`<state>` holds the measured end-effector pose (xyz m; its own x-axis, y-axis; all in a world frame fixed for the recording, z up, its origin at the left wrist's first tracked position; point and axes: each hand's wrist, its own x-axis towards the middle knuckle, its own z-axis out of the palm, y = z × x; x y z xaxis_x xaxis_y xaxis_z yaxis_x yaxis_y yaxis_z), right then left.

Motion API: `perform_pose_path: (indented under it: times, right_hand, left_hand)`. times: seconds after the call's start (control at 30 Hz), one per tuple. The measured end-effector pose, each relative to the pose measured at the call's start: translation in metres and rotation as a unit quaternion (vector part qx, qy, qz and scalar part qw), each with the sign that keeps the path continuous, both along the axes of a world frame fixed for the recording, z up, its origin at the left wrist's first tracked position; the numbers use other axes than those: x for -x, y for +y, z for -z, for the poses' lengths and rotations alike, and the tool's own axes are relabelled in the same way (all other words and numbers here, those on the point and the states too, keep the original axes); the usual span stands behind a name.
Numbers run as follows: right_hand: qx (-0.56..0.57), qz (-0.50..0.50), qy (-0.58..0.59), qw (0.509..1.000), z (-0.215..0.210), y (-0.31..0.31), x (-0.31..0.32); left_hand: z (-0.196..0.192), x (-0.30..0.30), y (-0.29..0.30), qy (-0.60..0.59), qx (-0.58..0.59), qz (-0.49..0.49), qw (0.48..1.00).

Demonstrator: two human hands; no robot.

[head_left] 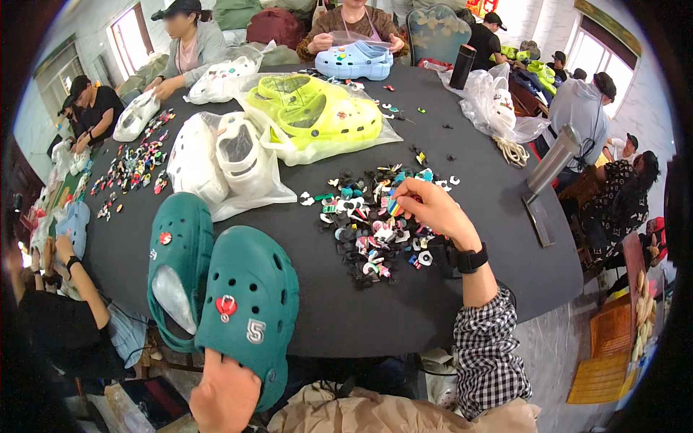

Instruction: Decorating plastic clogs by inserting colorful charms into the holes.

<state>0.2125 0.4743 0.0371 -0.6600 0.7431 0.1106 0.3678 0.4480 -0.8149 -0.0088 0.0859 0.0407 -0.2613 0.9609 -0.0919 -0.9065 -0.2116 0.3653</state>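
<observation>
My left hand (pixel 225 395) reaches into a dark green foam clog (pixel 249 281) from its heel end and holds it; the fingertips are hidden inside. This clog carries a red heart charm (pixel 226 308) and a silvery digit-shaped charm (pixel 256 330). Its mate, another green clog (pixel 180 227), lies alongside on the left, with a small red charm on top. Over a heap of mixed shoe charms (pixel 368 242), my right hand (pixel 437 209) pinches a small striped charm (pixel 395 208) in blue and yellow between thumb and fingers.
Bagged white clogs (pixel 234 155) and bagged lime clogs (pixel 310 115) lie beyond the green pair on the black table (pixel 332 317). More charms (pixel 137 162) spread at left. A metal stand (pixel 552 173) is at right. Across the table, a person handles light blue clogs (pixel 354 60).
</observation>
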Motion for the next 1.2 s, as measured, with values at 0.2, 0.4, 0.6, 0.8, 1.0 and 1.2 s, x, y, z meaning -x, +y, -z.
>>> perform_pose_path:
  times: [0.2, 0.4, 0.6, 0.8, 1.0, 1.2]
  right_hand:
    - [0.008, 0.014, -0.022, 1.000, -0.003, 0.001, -0.003]
    - [-0.216, -0.118, 0.007, 0.969, -0.008, -0.011, 0.007]
    - [-0.264, -0.203, -0.101, 0.938, 0.000, -0.044, 0.022]
    - [-0.296, -0.133, -0.144, 0.935, 0.000, -0.036, 0.017]
    - [-0.005, -0.054, 0.040, 0.998, 0.002, -0.011, 0.008]
    - [0.326, -0.042, 0.165, 0.930, 0.000, -0.006, 0.003]
  left_hand:
    - [0.043, -0.002, -0.004, 0.022, -0.087, 0.074, 0.993]
    - [0.018, -0.010, 0.032, 0.130, 0.053, 0.055, 0.989]
    - [0.014, -0.010, 0.033, 0.145, 0.080, 0.053, 0.985]
    - [0.017, -0.003, 0.038, 0.118, 0.052, 0.061, 0.990]
    - [0.016, 0.001, 0.043, 0.025, -0.005, 0.066, 0.998]
    - [0.007, 0.000, 0.043, 0.041, -0.012, 0.073, 0.996]
